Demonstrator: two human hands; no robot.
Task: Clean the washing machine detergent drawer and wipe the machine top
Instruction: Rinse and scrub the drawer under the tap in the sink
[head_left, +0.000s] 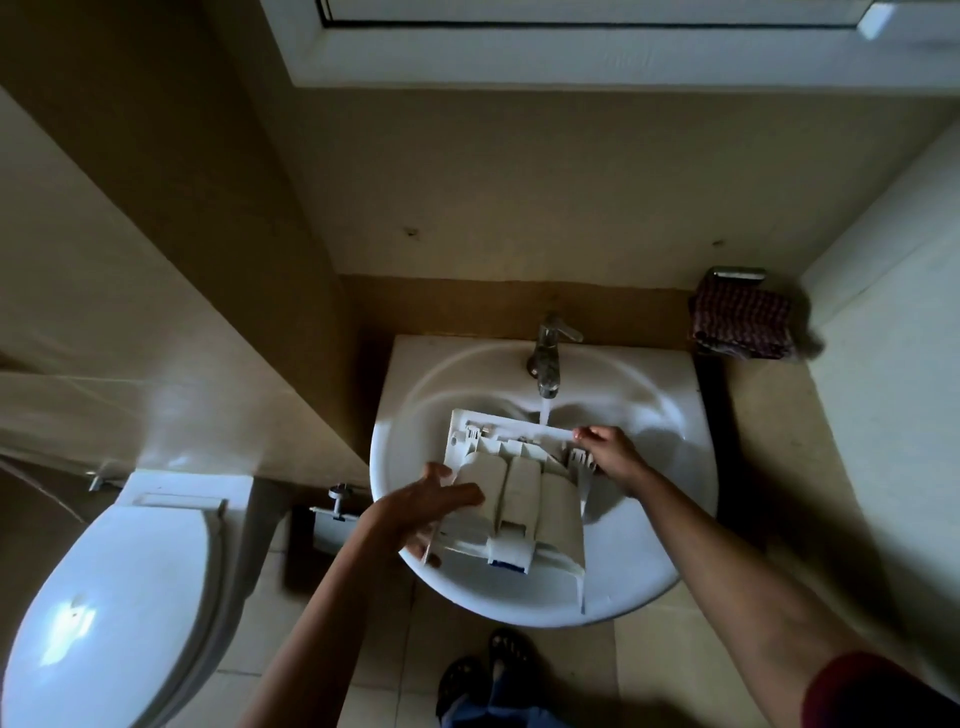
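Observation:
A white detergent drawer (522, 491), underside up with three rounded compartments showing, lies across the white washbasin (670, 561). Water runs from the metal tap (546, 358) onto the drawer's far end. My left hand (428, 512) grips the drawer's near left side, thumb on top. My right hand (610, 452) holds its far right corner, fingers curled over the edge by the water stream.
A toilet (124, 597) with its lid down stands at the left. A dark checked cloth (740, 325) hangs on a rail at the right of the basin. A wall valve (337, 501) sits left of the basin. My feet (488, 670) stand on the tiled floor below.

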